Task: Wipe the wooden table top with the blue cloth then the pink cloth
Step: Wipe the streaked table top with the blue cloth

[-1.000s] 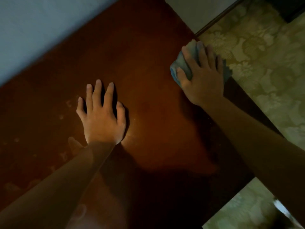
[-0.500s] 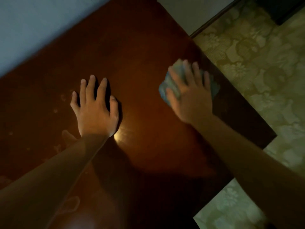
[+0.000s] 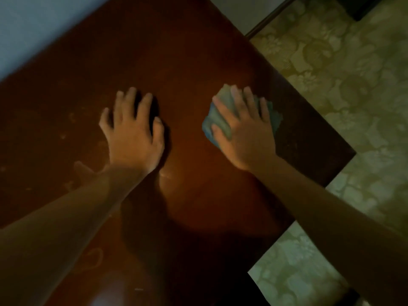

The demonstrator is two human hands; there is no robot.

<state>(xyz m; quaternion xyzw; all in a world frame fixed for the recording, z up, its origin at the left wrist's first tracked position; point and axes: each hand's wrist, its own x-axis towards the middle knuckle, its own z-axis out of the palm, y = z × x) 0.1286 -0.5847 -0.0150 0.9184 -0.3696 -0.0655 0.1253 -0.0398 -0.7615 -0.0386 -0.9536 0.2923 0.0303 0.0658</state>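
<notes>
The dark red-brown wooden table top (image 3: pixel 176 51) fills the middle of the head view. A bunched blue cloth (image 3: pixel 220 113) lies on it toward the right side. My right hand (image 3: pixel 245 131) presses down on the cloth with its fingers spread flat over it. My left hand (image 3: pixel 132 133) rests flat on the bare wood to the left of the cloth, fingers spread. Pale smudges mark the wood left of that hand. No pink cloth is in view.
The table's right edge and near-right corner (image 3: pixel 351 153) border a pale flowered floor (image 3: pixel 353 85). A light wall (image 3: pixel 44 25) runs along the table's far left edge. My own shadow darkens the near part of the wood.
My right hand has slid the blue cloth from the table's far right edge back toward me and inward. My left hand has stayed flat on the wood.
</notes>
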